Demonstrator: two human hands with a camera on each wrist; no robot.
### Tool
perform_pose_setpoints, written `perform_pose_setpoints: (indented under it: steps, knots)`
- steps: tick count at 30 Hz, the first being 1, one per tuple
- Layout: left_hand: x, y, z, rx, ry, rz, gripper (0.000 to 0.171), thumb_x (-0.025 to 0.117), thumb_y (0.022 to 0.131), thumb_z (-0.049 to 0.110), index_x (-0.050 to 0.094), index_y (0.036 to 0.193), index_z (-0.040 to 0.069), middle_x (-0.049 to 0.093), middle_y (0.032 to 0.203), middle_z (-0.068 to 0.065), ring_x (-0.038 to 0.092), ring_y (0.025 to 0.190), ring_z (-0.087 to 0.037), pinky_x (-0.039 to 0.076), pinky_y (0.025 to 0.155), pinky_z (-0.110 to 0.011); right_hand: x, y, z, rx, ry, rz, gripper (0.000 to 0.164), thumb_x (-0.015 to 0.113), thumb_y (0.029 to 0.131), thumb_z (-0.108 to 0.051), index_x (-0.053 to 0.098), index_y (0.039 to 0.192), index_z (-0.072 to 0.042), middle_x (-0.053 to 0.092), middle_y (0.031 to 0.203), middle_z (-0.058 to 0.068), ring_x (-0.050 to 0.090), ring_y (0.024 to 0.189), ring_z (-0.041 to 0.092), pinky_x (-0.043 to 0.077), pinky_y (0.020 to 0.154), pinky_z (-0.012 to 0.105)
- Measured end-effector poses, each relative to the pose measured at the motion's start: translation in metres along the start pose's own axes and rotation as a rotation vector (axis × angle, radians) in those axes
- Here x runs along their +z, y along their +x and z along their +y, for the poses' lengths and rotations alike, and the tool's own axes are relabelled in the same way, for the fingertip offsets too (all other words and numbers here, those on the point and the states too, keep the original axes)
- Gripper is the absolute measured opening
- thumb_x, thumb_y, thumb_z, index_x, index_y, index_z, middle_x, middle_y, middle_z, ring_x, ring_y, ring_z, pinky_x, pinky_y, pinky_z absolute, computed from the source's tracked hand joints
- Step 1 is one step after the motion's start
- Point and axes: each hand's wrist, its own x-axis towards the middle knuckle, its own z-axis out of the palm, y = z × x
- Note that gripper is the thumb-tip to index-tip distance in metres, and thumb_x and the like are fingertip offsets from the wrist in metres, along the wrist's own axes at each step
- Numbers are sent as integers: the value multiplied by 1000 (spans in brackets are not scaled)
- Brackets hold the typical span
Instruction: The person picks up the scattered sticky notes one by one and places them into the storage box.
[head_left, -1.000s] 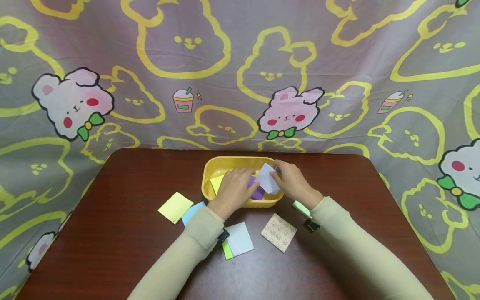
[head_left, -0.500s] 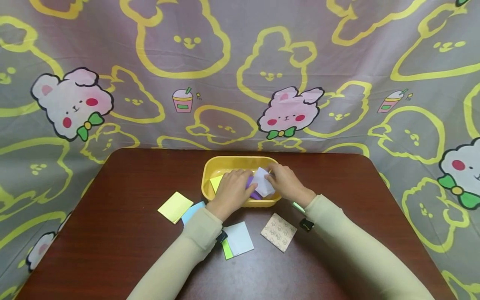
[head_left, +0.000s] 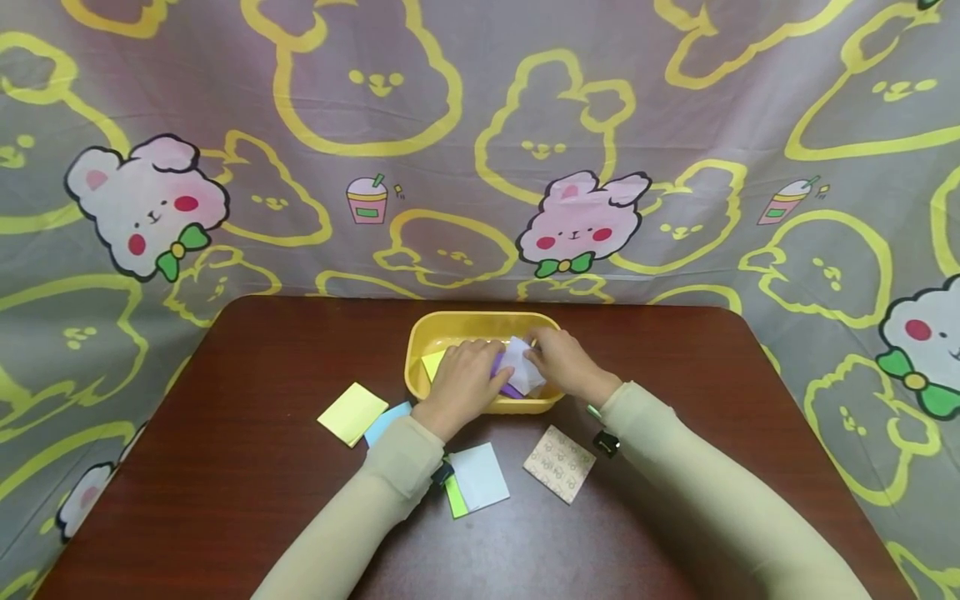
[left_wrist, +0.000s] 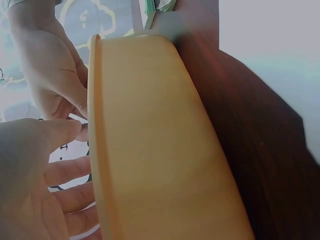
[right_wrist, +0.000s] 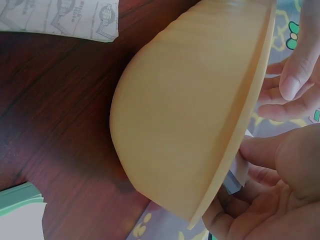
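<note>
A yellow plastic basin (head_left: 450,327) stands near the back of the table, with both hands reaching in over its front rim. My right hand (head_left: 567,364) pinches a pale lavender sticky note pad (head_left: 522,368) tilted inside the right part of the basin; its edge also shows between thumb and fingers in the right wrist view. Under it lies a purple sticky note pad (head_left: 512,391). My left hand (head_left: 463,379) is over the middle of the basin, fingers relaxed and spread, thumb beside the purple pad. A bright yellow pad (head_left: 432,363) is partly hidden behind it.
On the dark wooden table (head_left: 262,467) lie a pale yellow pad (head_left: 352,414), a blue pad (head_left: 386,423), a light blue pad (head_left: 482,477) over a lime green one (head_left: 456,500), and a patterned beige pad (head_left: 559,464). A green pad (right_wrist: 22,197) lies under the right forearm. Behind hangs a printed cloth (head_left: 450,167).
My right hand has moved left and lower with the lavender pad, further into the basin. The purple pad has shifted slightly left. The left hand has hardly moved.
</note>
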Motion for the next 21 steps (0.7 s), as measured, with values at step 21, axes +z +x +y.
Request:
perform_pose_setpoints:
  steps: [21]
  knots:
    - [2, -2, -6, -32, 27, -44, 39, 57, 90, 40, 64, 113, 10, 67, 101, -6, 61, 94, -25, 45, 79, -41, 2, 5, -1, 42, -78, -46, 31, 57, 91, -12, 62, 115, 6, 67, 105, 16, 56, 75, 20, 51, 68, 37]
